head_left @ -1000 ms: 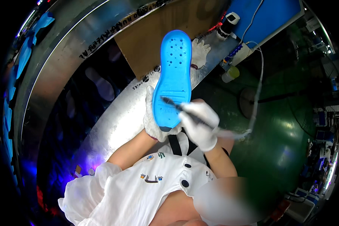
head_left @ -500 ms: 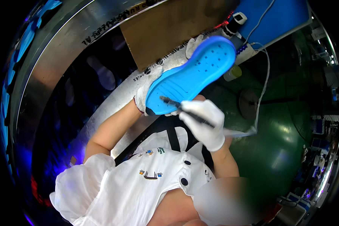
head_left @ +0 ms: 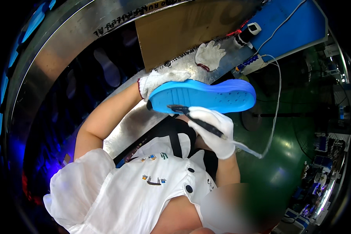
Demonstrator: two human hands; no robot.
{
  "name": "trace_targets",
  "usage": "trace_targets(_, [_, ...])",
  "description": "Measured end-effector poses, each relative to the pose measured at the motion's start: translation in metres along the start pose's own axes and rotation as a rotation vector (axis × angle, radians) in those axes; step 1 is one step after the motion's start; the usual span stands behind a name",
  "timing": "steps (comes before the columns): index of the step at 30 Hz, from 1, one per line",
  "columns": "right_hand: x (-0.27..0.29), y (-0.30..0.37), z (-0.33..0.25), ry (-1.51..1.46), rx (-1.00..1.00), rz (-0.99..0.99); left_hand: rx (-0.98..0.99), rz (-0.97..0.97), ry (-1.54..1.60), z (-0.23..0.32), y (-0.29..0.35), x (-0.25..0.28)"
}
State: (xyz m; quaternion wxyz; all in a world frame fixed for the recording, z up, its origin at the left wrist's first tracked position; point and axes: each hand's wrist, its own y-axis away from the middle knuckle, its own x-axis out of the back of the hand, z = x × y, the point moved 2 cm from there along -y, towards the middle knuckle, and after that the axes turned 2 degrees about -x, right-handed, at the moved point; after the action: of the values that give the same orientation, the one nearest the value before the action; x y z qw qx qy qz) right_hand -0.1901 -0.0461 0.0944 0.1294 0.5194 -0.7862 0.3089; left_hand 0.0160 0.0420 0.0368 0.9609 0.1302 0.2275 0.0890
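My left hand (head_left: 162, 79), in a white knit glove, grips a bright blue shoe sole (head_left: 210, 94) along its upper left edge. The sole lies nearly level across the view, its recessed inner face showing grooves and rows of small holes. A white-gloved right hand (head_left: 215, 130) of mine is closed around a black-handled brush (head_left: 206, 126). Its dark bristle tip sits at the grooved left part of the sole, near the lower rim; whether it touches cannot be told. Under the sole, some left fingers are hidden.
Beyond the sole, a loose knit glove (head_left: 210, 55) lies on the metal ledge (head_left: 130, 128) next to a brown cardboard sheet (head_left: 175, 35). A white hose (head_left: 276, 113) loops down to my right hand. Dark soles (head_left: 107, 68) lie at the left. A blue panel (head_left: 292, 23) stands at the far right.
The sole has turned clockwise from a steep slant to nearly level, its right end dropping. The loose glove behind it now shows fully. The brush stays at the grooved part.
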Motion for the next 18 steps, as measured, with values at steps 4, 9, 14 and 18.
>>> trace_targets(4, [-0.002, 0.008, -0.018, 0.384, 0.170, -0.190, 0.062, 0.169, -0.091, 0.008, -0.006, 0.011])
trace_targets(9, [0.017, -0.002, 0.000, 0.214, 0.157, 0.020, -0.112, 0.028, -0.027, 0.017, 0.004, 0.001])
trace_targets(14, [0.021, 0.002, -0.015, 0.417, 0.254, -0.028, -0.171, 0.021, -0.297, 0.024, 0.003, 0.008])
trace_targets(18, [0.026, 0.002, -0.017, 0.495, 0.262, -0.026, -0.147, 0.059, -0.299, 0.033, 0.009, 0.008])
